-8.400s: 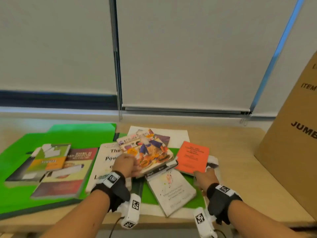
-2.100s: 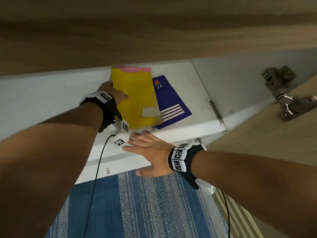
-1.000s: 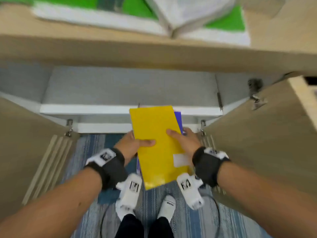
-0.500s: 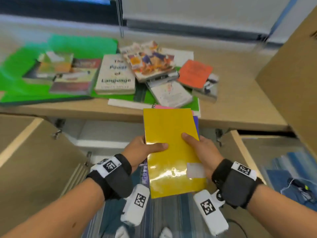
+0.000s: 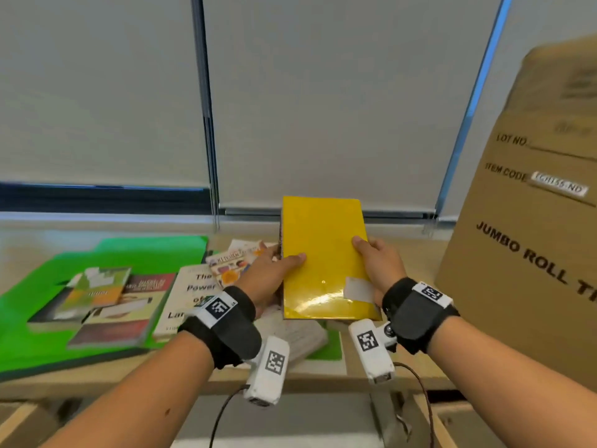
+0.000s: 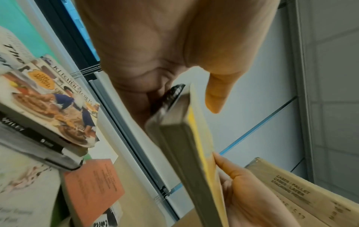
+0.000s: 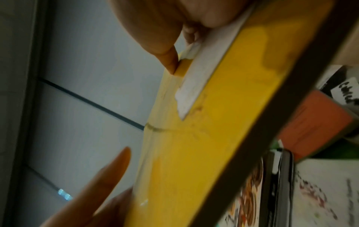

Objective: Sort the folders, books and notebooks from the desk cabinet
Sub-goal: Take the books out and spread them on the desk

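Yellow-covered notebook [image 5: 324, 258] is held above the desk [image 5: 416, 260], clear of the books [image 5: 106, 302] already laid on the green folder [image 5: 145, 253]. My left hand [image 5: 269, 274] pinches its left edge, thumb on the cover, fingers behind. My right hand [image 5: 376, 265] pinches the right edge likewise. I judge this two-sided grip keeps the stack underneath squared; the left wrist view shows a second volume beneath. Free desk surface lies beside the cardboard box [image 5: 529, 221].
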A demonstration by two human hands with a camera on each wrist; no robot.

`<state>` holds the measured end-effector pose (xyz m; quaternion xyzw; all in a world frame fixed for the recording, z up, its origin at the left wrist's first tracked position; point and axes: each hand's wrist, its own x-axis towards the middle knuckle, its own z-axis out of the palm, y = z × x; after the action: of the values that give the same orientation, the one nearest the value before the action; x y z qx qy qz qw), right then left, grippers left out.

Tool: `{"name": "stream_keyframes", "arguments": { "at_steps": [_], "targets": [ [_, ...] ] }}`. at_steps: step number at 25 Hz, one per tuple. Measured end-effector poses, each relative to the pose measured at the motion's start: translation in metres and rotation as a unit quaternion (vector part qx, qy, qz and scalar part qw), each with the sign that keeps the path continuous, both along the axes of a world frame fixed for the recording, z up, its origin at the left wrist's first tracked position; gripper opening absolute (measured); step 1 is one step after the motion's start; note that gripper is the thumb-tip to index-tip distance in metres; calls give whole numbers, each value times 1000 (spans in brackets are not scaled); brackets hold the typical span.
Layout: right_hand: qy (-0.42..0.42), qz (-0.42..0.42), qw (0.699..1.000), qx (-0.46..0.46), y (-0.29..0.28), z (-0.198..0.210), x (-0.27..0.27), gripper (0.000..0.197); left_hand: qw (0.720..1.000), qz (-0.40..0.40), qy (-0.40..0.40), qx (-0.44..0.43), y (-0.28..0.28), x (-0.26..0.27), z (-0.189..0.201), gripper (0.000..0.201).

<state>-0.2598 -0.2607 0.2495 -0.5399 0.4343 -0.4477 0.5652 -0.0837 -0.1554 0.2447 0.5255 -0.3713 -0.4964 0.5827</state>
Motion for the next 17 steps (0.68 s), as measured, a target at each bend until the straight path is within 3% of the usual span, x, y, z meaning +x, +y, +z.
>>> {"name": "stream_keyframes", "arguments": {
  "at_steps": [3,5,7,10,13,15,17],
  "targets": [
    [16,-44,999,8,-56,-20,2,24,999,-2,-23,29,-27,1,-1,65],
    [90,-47,994,30,-88,-49,3,29,993,-13,-97,73,-37,8,-21,68],
    [200,14,978,59,-112,-85,3,35,969,-51,-200,136,-39,19,-49,69],
    [421,121,897,63,-128,-141,9,64,892,-92,-386,215,-40,50,-104,74],
    [543,127,830,-21,-123,-165,15,74,796,-162,-535,232,-44,70,-142,79],
    [544,125,829,-27,-120,-172,16,73,757,-216,-570,235,-44,66,-162,78],
    [537,122,835,-19,-118,-177,15,73,756,-210,-579,225,-40,59,-179,75]
  ]
}}
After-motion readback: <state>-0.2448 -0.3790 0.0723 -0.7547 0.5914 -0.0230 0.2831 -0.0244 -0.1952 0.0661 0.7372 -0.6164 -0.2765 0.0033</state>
